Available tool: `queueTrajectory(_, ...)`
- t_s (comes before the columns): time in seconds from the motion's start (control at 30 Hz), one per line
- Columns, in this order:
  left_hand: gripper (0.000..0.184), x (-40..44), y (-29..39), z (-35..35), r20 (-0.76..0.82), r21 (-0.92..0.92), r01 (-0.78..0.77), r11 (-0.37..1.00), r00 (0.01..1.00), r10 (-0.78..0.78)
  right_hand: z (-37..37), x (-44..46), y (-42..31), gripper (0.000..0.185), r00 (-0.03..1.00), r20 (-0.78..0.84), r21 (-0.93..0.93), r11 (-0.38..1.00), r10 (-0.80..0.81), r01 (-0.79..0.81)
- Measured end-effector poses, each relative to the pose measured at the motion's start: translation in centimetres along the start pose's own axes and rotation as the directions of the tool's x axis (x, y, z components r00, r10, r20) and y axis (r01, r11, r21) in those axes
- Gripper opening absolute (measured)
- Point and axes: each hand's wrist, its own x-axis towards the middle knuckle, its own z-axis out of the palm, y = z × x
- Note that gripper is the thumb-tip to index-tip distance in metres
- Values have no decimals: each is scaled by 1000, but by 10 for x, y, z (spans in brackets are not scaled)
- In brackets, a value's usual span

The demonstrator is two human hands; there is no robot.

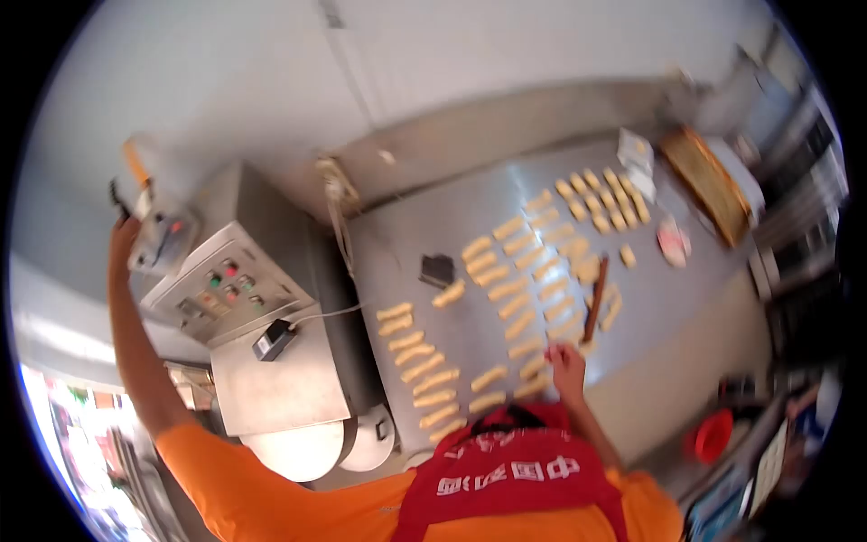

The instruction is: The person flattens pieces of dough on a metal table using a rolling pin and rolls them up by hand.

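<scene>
My left arm stretches far out to the upper left, and my left hand [125,233] is closed at the lower end of a thin black object [117,195], whose kind is too blurred to tell. Close by is an orange-handled item [136,163] above a grey box [168,237]. My right hand [566,363] is over the metal table's [415,226] near edge with its fingers curled; whether anything is in them is hidden. Just beyond it lies a brown rolling pin [596,301]. Rows of pale dough pieces [517,303] cover much of the table.
A steel machine with a button panel [230,285] stands left of the table, with a black adapter [274,341] on its ledge. A dark block [438,269], a pink-white cloth-like item [673,241] and a brown-gold tray [707,185] are on the table. A red container [713,436] is at lower right.
</scene>
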Motion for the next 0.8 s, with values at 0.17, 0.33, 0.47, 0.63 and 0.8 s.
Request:
queueTrajectory(0.17, 63, 59, -41, -37, 207, 259, -104, 960, 977, 50, -12, -11, -19, 23, 996, -87, -31, 1000, 0, -3)
queueTrajectory(0.33, 64, 71, -44, -32, -22, 385, 2, 923, 1000, 7, -15, -26, -3, 22, 991, -113, 37, 997, 72, -68)
queueTrajectory(0.47, 59, 36, -36, 0, 36, 736, -158, 658, 980, 194, -23, -37, 1, 22, 993, -107, -62, 996, 50, -57)
queueTrajectory(0.63, 39, -17, -75, -4, 156, 888, -365, 280, 812, 563, -28, -23, 43, 18, 999, 32, 21, 999, -34, 33)
queueTrajectory(0.8, 100, -62, 21, 71, -277, 905, 126, 406, 900, 338, -45, -16, 43, 17, 995, 63, 115, 990, 75, -82)
